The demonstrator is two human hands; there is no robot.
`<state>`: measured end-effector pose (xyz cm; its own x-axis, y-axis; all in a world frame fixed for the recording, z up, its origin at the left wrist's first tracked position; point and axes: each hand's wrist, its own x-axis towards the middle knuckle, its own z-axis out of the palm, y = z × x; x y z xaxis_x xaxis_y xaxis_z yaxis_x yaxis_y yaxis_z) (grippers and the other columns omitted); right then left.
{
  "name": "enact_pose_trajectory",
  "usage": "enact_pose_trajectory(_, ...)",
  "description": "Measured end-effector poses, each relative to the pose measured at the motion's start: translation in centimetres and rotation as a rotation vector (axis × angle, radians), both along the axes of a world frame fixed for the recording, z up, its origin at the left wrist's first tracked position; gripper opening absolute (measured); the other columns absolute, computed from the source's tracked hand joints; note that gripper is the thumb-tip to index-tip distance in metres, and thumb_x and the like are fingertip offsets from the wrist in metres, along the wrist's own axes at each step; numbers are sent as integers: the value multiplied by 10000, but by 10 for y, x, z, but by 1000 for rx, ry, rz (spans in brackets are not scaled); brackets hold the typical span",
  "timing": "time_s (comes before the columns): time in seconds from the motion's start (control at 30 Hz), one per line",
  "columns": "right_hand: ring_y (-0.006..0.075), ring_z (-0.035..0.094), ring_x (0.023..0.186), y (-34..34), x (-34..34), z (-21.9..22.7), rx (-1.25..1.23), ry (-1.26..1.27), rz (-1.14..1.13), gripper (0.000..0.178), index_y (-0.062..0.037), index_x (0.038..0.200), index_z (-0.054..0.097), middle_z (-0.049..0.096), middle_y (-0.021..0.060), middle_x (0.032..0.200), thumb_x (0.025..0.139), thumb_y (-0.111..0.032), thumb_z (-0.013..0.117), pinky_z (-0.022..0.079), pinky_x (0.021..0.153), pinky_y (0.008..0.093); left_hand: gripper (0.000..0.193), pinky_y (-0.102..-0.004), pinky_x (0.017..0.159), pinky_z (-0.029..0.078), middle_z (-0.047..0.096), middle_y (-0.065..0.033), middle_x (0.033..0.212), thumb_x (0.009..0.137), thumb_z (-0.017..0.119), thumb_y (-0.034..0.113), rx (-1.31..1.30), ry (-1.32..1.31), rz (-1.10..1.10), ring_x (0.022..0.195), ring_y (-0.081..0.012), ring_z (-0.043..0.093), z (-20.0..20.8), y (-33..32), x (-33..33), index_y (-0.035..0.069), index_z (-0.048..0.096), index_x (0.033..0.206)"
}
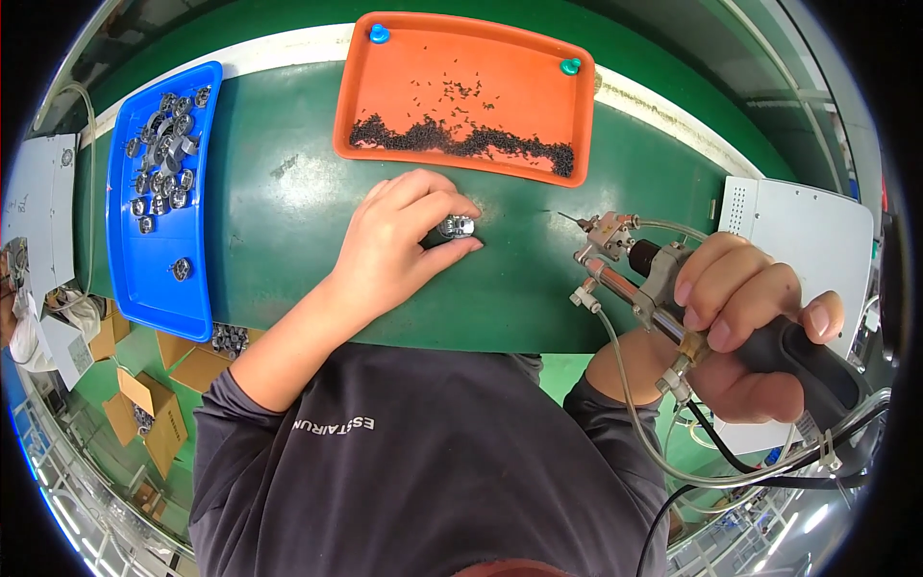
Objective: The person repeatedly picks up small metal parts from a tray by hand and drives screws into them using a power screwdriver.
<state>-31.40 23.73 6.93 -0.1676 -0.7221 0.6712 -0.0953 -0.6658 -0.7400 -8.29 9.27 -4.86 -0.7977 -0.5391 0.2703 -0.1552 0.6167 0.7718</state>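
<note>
Small metal part steadied in the left hand, hose-fed tool held in the right

In the head view, a small, shiny metal part point(457, 227) of rounded, uneven shape is held over the middle of the smooth green worktop point(288, 250). It is enclosed by the left hand point(399, 226), whose thumb and forefinger are curved around it in a narrow pinch. By the right hand point(745, 303), closed firmly with the fingers wrapped, a tool point(659, 313) is gripped at the worktop's right end. The tool is made up of bright metal blocks, slim cylinders and a dark moulded handle; its thin tip point(569, 217) is pointed left toward the part, well apart from it. Translucent, flexible hoses point(615, 361) are joined to its metal fittings.

Along the worktop's far edge, a matte orange tray point(380, 87) with rounded corners is set. Tiny dark pieces point(461, 142) are heaped along its near side and scattered thinly above. Near its far corners, a blue knob point(380, 35) and a green knob point(570, 66) are seen. At the worktop's left end, a glossy blue plastic tray point(144, 279) is placed, in which round, hollow metal pieces point(168, 154) are loosely piled.
</note>
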Motion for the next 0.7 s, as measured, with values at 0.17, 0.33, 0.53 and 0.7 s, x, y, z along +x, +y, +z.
enact_pose_trajectory(0.17, 169, 538, 609, -3, 1, 0, -9, -3, 3, 555, -135, 1373, 507, 568, 28, 780, 1008, -535, 632, 443, 590, 345, 317, -407, 789, 520, 645, -56, 1000, 743, 873, 133, 78, -4, 22, 928, -274, 654, -1, 0, 2, 102, 704, 1010)
enact_pose_trajectory(0.33, 167, 530, 596, -4, 1, -2, -1, 3, -14, 561, -137, 1373, 507, 565, 24, 772, 1005, -541, 634, 442, 585, 342, 339, -380, 755, 565, 668, -88, 1052, 758, 872, 124, 162, 15, 8, 920, -291, 678, 8, -2, 3, 58, 701, 1043)
enact_pose_trajectory(0.53, 165, 529, 595, -4, 1, -2, -5, 9, -1, 562, -133, 1371, 507, 563, 23, 768, 1005, -542, 633, 443, 582, 342, 297, -370, 811, 580, 715, -112, 1147, 833, 818, 108, 183, 74, 48, 978, -298, 695, 1, -1, 8, 25, 720, 1100)
enact_pose_trajectory(0.7, 166, 531, 600, -5, 2, -2, 0, 7, -5, 559, -134, 1370, 508, 563, 23, 769, 1006, -539, 634, 445, 584, 343, 170, -396, 846, 562, 736, -110, 1104, 852, 784, 79, 30, 83, 34, 952, -291, 696, -4, -4, 5, 21, 728, 1001)
